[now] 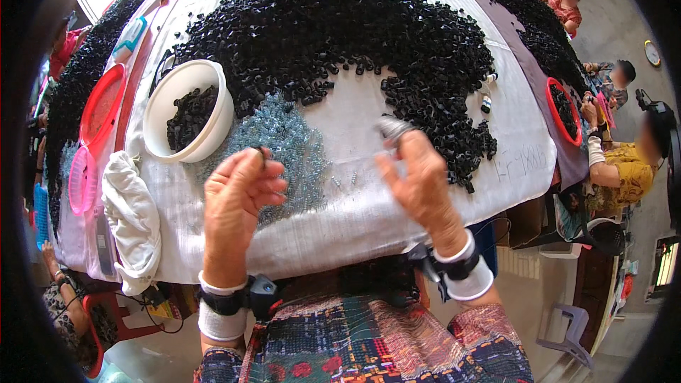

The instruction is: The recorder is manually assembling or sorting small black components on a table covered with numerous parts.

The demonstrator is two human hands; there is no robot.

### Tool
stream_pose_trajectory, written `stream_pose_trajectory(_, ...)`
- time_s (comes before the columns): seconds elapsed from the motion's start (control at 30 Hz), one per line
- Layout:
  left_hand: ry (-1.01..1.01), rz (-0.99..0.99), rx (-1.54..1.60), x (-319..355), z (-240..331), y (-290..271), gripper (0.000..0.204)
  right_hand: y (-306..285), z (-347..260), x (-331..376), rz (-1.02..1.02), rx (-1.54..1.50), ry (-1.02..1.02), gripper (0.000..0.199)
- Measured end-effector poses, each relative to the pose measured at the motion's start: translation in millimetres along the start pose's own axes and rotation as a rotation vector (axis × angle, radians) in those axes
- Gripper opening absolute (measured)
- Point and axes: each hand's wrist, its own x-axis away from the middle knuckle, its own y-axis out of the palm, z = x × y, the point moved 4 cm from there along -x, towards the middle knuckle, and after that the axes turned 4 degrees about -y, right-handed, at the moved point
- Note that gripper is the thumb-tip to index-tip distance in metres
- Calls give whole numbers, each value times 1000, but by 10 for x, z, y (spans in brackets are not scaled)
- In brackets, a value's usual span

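Note:
My left hand is raised over the near left part of the table, thumb and forefinger pinched on a small black piece. Right of it, my right hand is closed around a grey, shiny object, smeared by motion, whose kind I cannot make out. Behind my left hand spreads a heap of small clear bluish parts. A large pile of small black parts arcs across the table beyond both hands, its right end reaching close to my right hand.
A white bowl with black parts stands at left, beside a crumpled white cloth. Red and pink baskets lie farther left. A small bottle is at right. Other people sit along both sides; a red-rimmed basket is near one.

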Motion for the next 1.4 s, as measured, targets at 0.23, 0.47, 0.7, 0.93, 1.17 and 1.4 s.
stream_pose_trajectory(0.23,184,174,138,-218,594,-464,18,-81,528,-10,-152,168,196,16)
stream_pose_trajectory(0.47,203,198,202,-363,740,-748,30,152,478,-179,-173,-319,344,25)
stream_pose_trajectory(0.7,234,140,201,-313,703,-732,24,-54,467,-172,-80,-270,304,25)
stream_pose_trajectory(0.93,176,34,148,-110,473,-485,18,-76,420,-71,-163,-112,256,16)
stream_pose_trajectory(1.17,-30,-49,74,10,41,-155,15,151,362,27,-293,205,37,30)
stream_pose_trajectory(1.4,-214,-105,2,79,-271,106,16,37,28,-11,-124,-201,146,41)
